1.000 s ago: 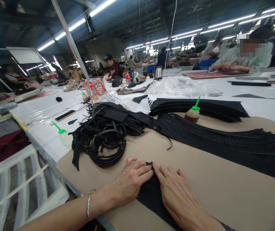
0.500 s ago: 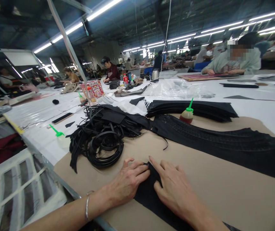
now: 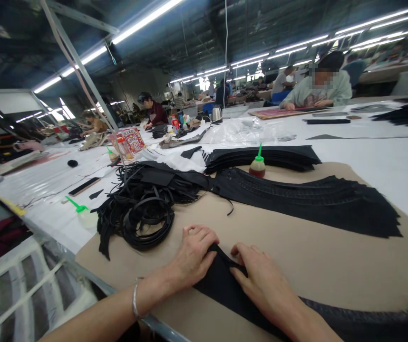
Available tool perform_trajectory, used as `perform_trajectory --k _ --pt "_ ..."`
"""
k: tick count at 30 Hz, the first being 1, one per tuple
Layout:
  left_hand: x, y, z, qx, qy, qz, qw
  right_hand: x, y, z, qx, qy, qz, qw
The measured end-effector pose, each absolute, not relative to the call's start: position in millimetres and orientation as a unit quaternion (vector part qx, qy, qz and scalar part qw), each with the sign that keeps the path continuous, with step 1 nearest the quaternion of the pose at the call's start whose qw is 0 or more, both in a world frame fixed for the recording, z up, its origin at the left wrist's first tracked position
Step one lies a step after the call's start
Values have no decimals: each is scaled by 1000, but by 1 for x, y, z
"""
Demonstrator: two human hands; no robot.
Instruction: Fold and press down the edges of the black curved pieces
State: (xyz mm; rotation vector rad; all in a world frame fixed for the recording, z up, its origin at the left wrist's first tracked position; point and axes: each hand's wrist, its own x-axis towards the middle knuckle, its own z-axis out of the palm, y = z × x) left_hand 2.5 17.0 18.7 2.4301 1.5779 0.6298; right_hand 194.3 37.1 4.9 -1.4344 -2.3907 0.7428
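A long black leather-like strip point(image 3: 225, 289) lies on the brown board in front of me, running toward the lower right. At its far end my left hand point(image 3: 197, 251) has curled fingers at the strip's tip, with the thumb on the near side. My right hand point(image 3: 261, 273) pinches the strip's right edge between thumb and bent fingers, and that edge is slightly raised. The fingertips of both hands are partly hidden. Beyond my left hand lies a heap of black narrow strips and coils point(image 3: 150, 218).
Fanned black pieces point(image 3: 307, 202) lie across the brown board point(image 3: 318, 266), with another black stack point(image 3: 264, 159) behind. A green-tipped bottle point(image 3: 257, 167) of dark liquid stands between them; a paler one point(image 3: 84, 214) stands left. A co-worker point(image 3: 318, 88) sits across the white table.
My right index finger, stretched along the strip before, has bent back toward the thumb at its edge. My left fingers have curled more. The whole view has shifted, with background things further left.
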Motion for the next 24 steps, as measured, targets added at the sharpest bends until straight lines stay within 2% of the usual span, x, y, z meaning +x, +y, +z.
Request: perform_trajectory --k 7,14,24 --pt "29 27 16 859 473 133 142 207 32 0 -495 -808 285 145" --pt "31 32 14 871 439 140 172 215 31 1 -491 -804 299 152" --pt "22 28 7 888 416 132 147 220 28 -4 -467 -817 297 165"
